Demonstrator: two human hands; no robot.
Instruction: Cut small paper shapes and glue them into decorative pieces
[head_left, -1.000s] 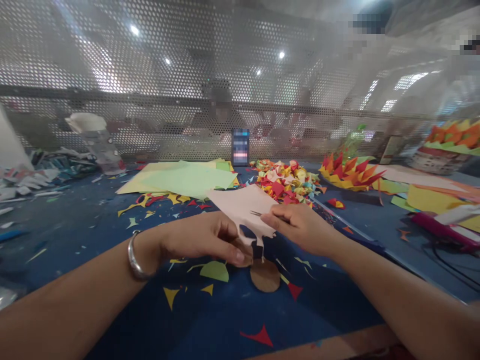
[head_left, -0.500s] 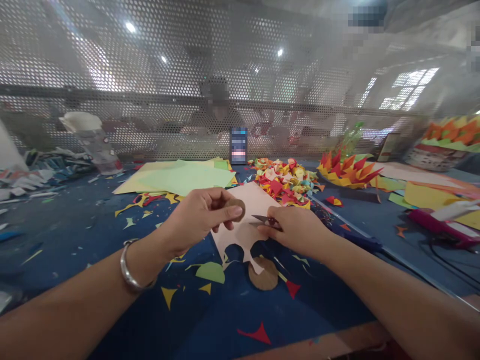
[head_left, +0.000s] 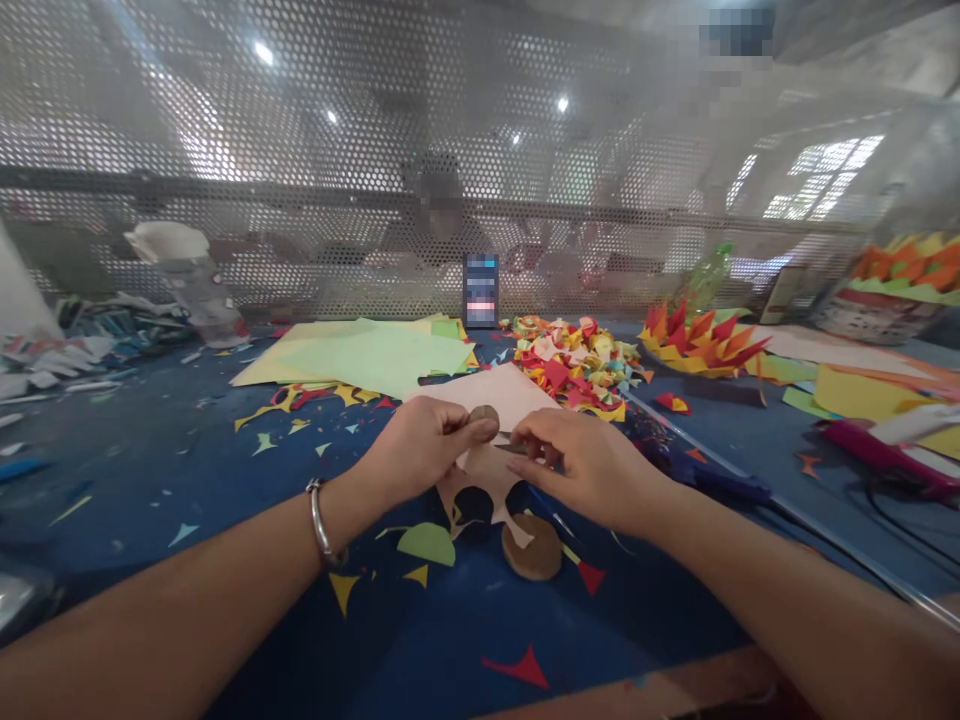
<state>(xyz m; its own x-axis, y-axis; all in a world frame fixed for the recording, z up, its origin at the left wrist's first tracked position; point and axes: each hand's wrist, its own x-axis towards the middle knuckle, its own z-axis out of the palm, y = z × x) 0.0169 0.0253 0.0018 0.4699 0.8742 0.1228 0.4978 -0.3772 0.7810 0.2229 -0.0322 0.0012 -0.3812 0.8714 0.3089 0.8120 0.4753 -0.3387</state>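
My left hand, with a silver bangle at its wrist, pinches a small brown cardboard disc between thumb and fingers. Its fingers are at the left side of a pale pink sheet with round cut-outs along its near edge. Opposite it, my right hand is closed round a pair of scissors; the handles are hidden and only a bit of dark blade shows over the sheet. A larger cardboard disc lies below, partly under a strip of the pink sheet.
A green half-round piece and coloured scraps lie around. Behind are green sheets, a phone standing upright and a heap of scraps. On the right are a paper flower and a magenta glue gun.
My left hand has moved right and slightly down with the disc, nearer my right hand. The scissor blades, plainly visible before, are now mostly hidden.
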